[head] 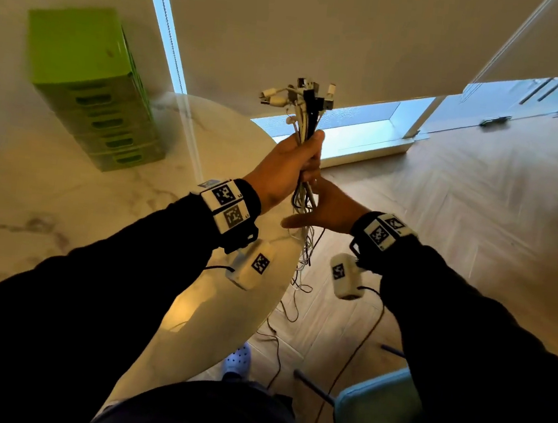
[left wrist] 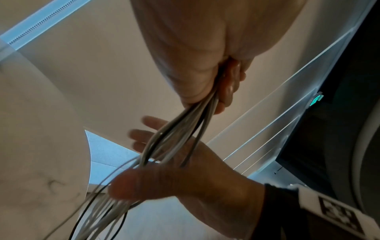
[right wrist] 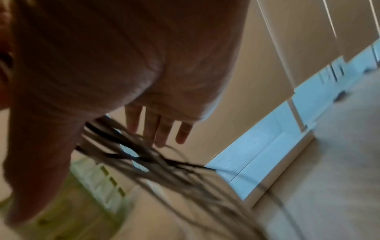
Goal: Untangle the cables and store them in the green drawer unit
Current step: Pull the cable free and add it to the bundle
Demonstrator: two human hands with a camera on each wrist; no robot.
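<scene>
My left hand (head: 287, 169) grips a bundle of white and black cables (head: 306, 117) upright in the air over the table's right edge. Their plug ends (head: 303, 96) fan out above the fist. In the left wrist view the curled fingers (left wrist: 228, 84) wrap the cables (left wrist: 174, 134). Just below, my right hand (head: 331, 210) lies open against the hanging strands, fingers (right wrist: 160, 129) straight and thumb (left wrist: 133, 186) spread. The loose cable tails (head: 302, 269) drop to the floor. The green drawer unit (head: 91, 88) stands at the table's far left, all drawers closed.
The round marble table (head: 46, 221) fills the left. A teal chair (head: 380, 418) stands at the lower right on the wood floor (head: 477, 215). A thin dark cord (head: 355, 353) trails across the floor beside a white shoe (head: 238, 358). Blinds and a low window lie ahead.
</scene>
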